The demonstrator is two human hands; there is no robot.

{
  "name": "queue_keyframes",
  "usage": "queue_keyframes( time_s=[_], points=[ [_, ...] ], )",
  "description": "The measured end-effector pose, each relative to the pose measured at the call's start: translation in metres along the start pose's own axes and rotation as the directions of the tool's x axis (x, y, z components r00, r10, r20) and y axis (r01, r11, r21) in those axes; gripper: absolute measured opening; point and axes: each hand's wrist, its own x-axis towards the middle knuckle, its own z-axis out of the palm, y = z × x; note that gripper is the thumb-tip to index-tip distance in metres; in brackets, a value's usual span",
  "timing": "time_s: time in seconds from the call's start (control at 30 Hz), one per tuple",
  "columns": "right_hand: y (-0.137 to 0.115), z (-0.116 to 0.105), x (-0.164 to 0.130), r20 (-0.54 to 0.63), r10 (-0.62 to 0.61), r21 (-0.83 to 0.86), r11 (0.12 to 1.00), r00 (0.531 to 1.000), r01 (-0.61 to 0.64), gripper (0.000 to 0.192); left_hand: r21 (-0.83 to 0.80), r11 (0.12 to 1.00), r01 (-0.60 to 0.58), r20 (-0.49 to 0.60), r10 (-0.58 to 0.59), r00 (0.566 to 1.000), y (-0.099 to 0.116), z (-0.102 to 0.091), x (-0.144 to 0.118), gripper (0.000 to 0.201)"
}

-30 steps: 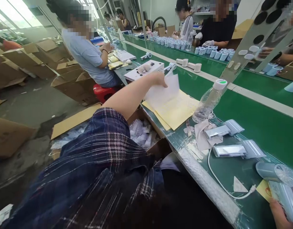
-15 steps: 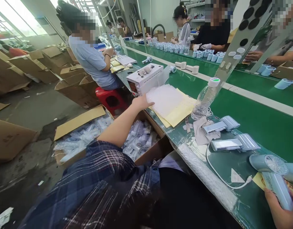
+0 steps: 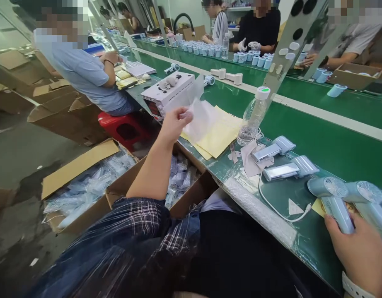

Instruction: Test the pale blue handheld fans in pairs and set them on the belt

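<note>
My left hand [image 3: 177, 122] pinches the edge of a translucent plastic bag [image 3: 199, 123], lifted a little off the yellow paper sheets [image 3: 228, 128] at the table edge. At the lower right, my right hand [image 3: 357, 244] is wrapped around the handle of a light blue handheld fan [image 3: 338, 211], whose round grille head lies on the table. More fans of the same blue [image 3: 369, 198] lie right beside it. Two further blue devices with shiny handles [image 3: 281, 170] rest near a crumpled cloth [image 3: 248, 159].
A water bottle [image 3: 253, 116] stands beside the sheets, and a white power supply box [image 3: 169, 93] behind. A white cable [image 3: 271, 209] curls along the table. Cardboard boxes of bagged items [image 3: 88, 186] sit below at left. Co-workers [image 3: 82, 70] work along the green belt [image 3: 327, 145].
My left hand has gone from resting at the stack's edge to lifting a bag by its edge. The view has turned right, showing more of my right hand, still on the fan.
</note>
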Motion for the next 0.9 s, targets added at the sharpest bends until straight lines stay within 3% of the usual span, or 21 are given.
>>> queue_keyframes(
  time_s=[0.07,0.1,0.17,0.27,0.37,0.47,0.53,0.6,0.7,0.8,0.9],
  points=[
    [-0.012,-0.008,-0.002,0.005,0.031,0.022,0.999,1.0,-0.031,0.076,-0.141,0.965,-0.22,0.067,0.231,0.971,0.041,0.037,-0.017,0.012],
    [-0.015,-0.011,-0.002,-0.009,0.04,0.043,0.998,0.999,-0.039,0.071,-0.17,0.931,-0.322,0.137,0.346,0.928,0.063,0.062,-0.03,0.015],
    [-0.02,-0.014,-0.001,-0.034,0.054,0.103,0.993,0.998,-0.051,0.062,-0.136,0.881,-0.452,0.345,0.47,0.813,0.104,0.117,-0.062,0.02],
    [-0.021,-0.021,-0.002,-0.041,0.044,0.18,0.983,0.998,-0.036,0.057,-0.166,0.827,-0.537,0.589,0.52,0.618,0.143,0.185,-0.102,0.024],
    [-0.022,-0.028,-0.013,-0.049,0.035,0.199,0.98,0.998,-0.025,0.058,-0.289,0.794,-0.534,0.67,0.566,0.48,0.151,0.212,-0.114,0.023],
    [-0.037,-0.032,-0.037,-0.154,0.113,0.261,0.963,0.982,-0.07,0.064,-0.4,0.774,-0.49,0.688,0.607,0.398,0.142,0.213,-0.106,0.012],
    [-0.058,-0.031,-0.052,-0.202,0.163,0.387,0.919,0.966,-0.074,0.068,-0.445,0.78,-0.44,0.697,0.61,0.377,0.135,0.213,-0.1,0.014],
    [-0.083,-0.027,-0.057,-0.168,0.106,0.497,0.868,0.98,-0.009,0.071,-0.462,0.802,-0.379,0.708,0.591,0.387,0.13,0.216,-0.097,0.012],
    [-0.111,-0.021,-0.047,-0.12,-0.059,0.542,0.833,0.991,0.115,0.075,-0.464,0.845,-0.265,0.715,0.534,0.451,0.124,0.222,-0.092,0.029],
    [-0.122,-0.015,-0.033,-0.068,-0.076,0.481,0.871,0.995,0.099,0.075,-0.469,0.868,-0.161,0.698,0.476,0.535,0.123,0.22,-0.082,0.05],
    [-0.124,-0.015,-0.031,-0.036,-0.087,0.332,0.938,0.996,0.094,0.067,-0.466,0.863,-0.195,0.644,0.482,0.594,0.131,0.201,-0.078,0.059]
  ],
)
